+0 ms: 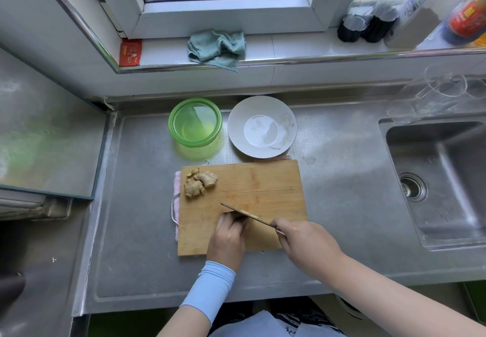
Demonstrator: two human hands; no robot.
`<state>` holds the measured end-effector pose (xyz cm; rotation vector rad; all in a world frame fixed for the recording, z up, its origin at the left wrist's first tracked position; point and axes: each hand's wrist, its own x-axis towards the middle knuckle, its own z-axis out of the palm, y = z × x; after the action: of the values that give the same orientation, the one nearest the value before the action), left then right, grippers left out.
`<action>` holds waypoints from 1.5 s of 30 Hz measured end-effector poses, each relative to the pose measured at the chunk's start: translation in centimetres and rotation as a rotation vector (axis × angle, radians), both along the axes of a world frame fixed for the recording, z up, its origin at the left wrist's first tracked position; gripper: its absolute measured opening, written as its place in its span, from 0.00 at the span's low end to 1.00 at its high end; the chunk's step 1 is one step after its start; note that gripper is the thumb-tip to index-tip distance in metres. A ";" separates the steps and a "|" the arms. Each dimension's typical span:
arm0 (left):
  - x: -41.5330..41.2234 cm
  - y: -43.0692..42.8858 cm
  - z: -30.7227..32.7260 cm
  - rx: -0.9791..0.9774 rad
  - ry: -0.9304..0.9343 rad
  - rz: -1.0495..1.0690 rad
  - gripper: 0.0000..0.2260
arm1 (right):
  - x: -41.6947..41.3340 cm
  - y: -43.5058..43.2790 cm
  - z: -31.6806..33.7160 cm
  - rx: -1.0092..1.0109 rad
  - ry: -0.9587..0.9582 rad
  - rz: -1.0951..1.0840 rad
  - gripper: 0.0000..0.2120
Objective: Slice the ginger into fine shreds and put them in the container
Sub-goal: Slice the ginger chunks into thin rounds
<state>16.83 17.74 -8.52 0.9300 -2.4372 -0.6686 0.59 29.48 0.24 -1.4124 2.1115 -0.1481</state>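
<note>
Down at the near edge of the cutting board (263, 178), working two-handed. Grips the knife (247, 214) by its handle in the right hand (305, 242), fingers wrapped close round it, blade slanting up and left across the board. Plants the left hand (228, 236) right against the blade, fingers (231, 222) curled under and bunched together; can't tell what, if anything, sits beneath them. Has the ginger (201, 182) lying in knobbly pieces at the board's far left corner, well apart from the blade. Beyond the board's far edge, on the counter (131, 231): green container (173, 126) to the left, white bowl (236, 126) just beside it on the right. Pink cloth (176, 186) peeking out under the board's left edge. Sink (460, 152) off at the counter's right end.
</note>
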 end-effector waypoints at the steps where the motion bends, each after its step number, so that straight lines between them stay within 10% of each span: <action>1: -0.1 0.0 0.0 0.005 0.003 0.003 0.12 | -0.1 0.1 0.0 -0.001 -0.003 -0.001 0.09; 28: 0.1 0.1 0.5 -0.025 -0.001 -0.022 0.03 | 0.1 -2.6 -2.0 -0.036 -0.016 0.011 0.07; 45: 0.4 0.6 -0.8 0.000 0.036 0.018 0.15 | -0.1 2.3 -1.2 -0.130 0.026 -0.006 0.13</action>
<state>17.24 18.29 -9.32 0.9310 -2.3948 -0.6730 0.47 31.79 -0.93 -1.4899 2.1617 -0.2756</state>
